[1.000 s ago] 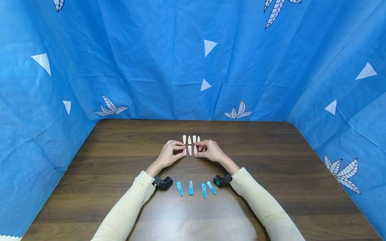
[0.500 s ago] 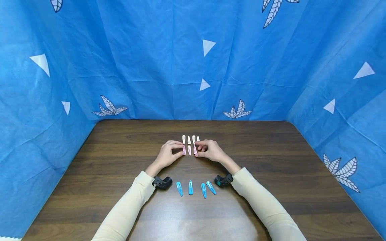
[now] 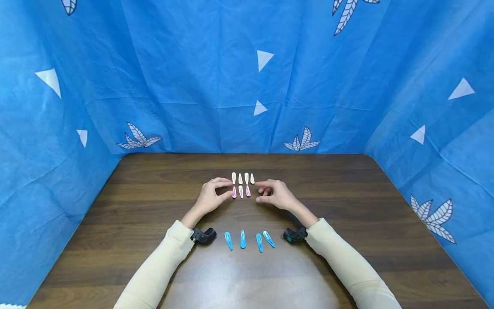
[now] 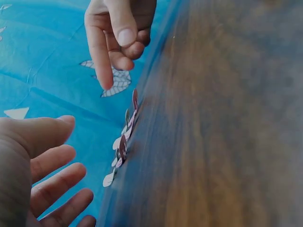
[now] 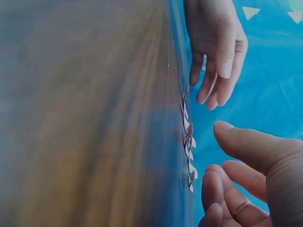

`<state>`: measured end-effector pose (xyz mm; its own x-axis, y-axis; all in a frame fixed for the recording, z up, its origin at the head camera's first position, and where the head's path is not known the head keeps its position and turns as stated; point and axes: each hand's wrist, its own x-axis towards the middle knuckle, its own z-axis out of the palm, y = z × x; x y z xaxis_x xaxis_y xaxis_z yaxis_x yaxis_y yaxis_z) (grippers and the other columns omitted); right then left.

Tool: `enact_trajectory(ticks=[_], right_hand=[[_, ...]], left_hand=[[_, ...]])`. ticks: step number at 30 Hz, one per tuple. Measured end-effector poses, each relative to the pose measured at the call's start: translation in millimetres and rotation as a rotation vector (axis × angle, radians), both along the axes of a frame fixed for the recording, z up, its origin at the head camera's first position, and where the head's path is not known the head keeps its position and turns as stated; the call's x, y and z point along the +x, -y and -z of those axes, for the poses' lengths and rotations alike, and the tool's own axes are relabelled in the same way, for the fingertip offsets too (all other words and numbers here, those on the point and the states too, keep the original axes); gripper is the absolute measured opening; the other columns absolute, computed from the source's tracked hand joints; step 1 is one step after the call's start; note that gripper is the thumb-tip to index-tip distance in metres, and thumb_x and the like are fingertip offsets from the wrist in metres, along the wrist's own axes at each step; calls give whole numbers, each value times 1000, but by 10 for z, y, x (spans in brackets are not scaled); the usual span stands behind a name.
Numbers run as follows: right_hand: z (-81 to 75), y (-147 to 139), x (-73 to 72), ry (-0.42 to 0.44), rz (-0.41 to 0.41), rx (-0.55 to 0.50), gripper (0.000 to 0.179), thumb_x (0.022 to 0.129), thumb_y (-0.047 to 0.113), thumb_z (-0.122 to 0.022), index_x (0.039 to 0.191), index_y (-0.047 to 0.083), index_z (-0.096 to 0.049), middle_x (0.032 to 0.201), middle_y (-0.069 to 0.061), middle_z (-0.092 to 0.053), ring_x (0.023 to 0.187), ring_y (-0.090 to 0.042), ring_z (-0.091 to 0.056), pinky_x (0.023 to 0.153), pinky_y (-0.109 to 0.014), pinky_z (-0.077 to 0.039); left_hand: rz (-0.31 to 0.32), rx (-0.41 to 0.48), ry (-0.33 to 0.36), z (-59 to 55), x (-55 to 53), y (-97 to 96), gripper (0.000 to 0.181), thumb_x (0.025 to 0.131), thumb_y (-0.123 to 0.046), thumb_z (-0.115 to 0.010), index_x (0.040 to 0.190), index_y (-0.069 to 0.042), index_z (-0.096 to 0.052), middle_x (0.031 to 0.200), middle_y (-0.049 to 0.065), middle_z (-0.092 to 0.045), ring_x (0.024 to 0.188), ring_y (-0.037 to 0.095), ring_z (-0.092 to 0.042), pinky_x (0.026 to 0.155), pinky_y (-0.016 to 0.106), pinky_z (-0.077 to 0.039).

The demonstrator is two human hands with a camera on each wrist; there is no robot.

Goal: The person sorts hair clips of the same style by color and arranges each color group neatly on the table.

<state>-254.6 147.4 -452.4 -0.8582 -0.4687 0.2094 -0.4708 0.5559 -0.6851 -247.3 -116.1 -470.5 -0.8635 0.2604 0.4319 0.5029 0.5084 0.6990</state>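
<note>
Pink snap hair clips lie side by side in a short row: a left one (image 3: 234,192), a middle one (image 3: 241,192) and a right one (image 3: 248,191). Just beyond them runs a row of several cream snap hair clips (image 3: 233,178). My left hand (image 3: 210,195) rests beside the left pink clip, its fingertips right at the clip's edge in the head view. The left wrist view shows its thumb and fingers spread apart with nothing between them. Right of the rows, my right hand (image 3: 279,195) holds nothing, its thumb and index finger parted and away from the right pink clip.
Nearer to me, several blue snap hair clips (image 3: 242,239) lie at differing angles on the brown wooden table (image 3: 328,266). Black wrist cameras sit on both wrists. A blue patterned cloth (image 3: 193,77) surrounds the table's back and sides.
My right hand has let go of the right pink clip and drawn off to the right. My left hand's fingers have loosened from the left pink clip and moved slightly left.
</note>
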Motion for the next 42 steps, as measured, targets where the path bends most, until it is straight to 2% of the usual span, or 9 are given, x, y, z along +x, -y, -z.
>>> enact_trajectory(ticks=[8, 13, 19, 23, 30, 37, 42], right_hand=[[-8, -101, 113, -2, -47, -10, 47, 81, 13, -80, 124, 0, -66, 93, -9, -68, 74, -8, -59, 61, -20, -47], [-39, -156, 220, -3, -55, -25, 46, 80, 13, -80, 123, 0, -66, 94, -10, -68, 74, -7, -58, 62, -21, -48], [-55, -212, 378, 12, -68, -36, 48, 80, 18, -81, 124, 4, -66, 96, -6, -68, 78, -12, -60, 64, -24, -49], [-45, -222, 489, -7, -94, -21, 49, 80, 21, -81, 124, 5, -67, 98, -4, -69, 82, -14, -61, 65, -26, -49], [-39, -166, 684, -47, -140, 11, 51, 77, 25, -83, 122, 7, -68, 100, -4, -69, 86, -16, -61, 67, -27, -49], [-20, -22, 826, -77, -176, 24, 52, 74, 27, -85, 119, 7, -68, 101, -3, -70, 87, -16, -61, 68, -27, -50], [-11, 85, 894, -62, -173, 27, 52, 72, 30, -86, 116, 8, -68, 100, -2, -68, 87, -16, -61, 70, -27, -50]], left_hand=[[32, -27, 58, -99, 125, -17, 36, 82, -18, -77, 114, -1, -72, 117, 11, -69, 116, 31, -61, 101, 50, -45], [64, -61, 45, -141, 241, -19, 40, 81, -21, -78, 116, -2, -71, 116, 10, -69, 115, 30, -62, 98, 49, -48], [119, -67, 55, -184, 465, -15, 40, 80, -20, -80, 115, -2, -71, 112, 7, -70, 112, 27, -64, 97, 47, -49], [158, -74, 63, -201, 623, -10, 40, 80, -21, -80, 115, -3, -71, 111, 6, -69, 109, 27, -64, 94, 45, -51], [149, -121, 40, -187, 864, 46, 46, 76, -25, -83, 114, -4, -69, 104, 7, -69, 91, 22, -64, 80, 34, -53], [125, -106, 57, -135, 1056, 92, 46, 72, -25, -85, 110, -4, -70, 103, 6, -68, 89, 21, -64, 78, 30, -53], [104, -90, 69, -39, 1149, 96, 48, 67, -28, -88, 106, -5, -71, 99, 3, -68, 88, 18, -62, 76, 28, -53]])
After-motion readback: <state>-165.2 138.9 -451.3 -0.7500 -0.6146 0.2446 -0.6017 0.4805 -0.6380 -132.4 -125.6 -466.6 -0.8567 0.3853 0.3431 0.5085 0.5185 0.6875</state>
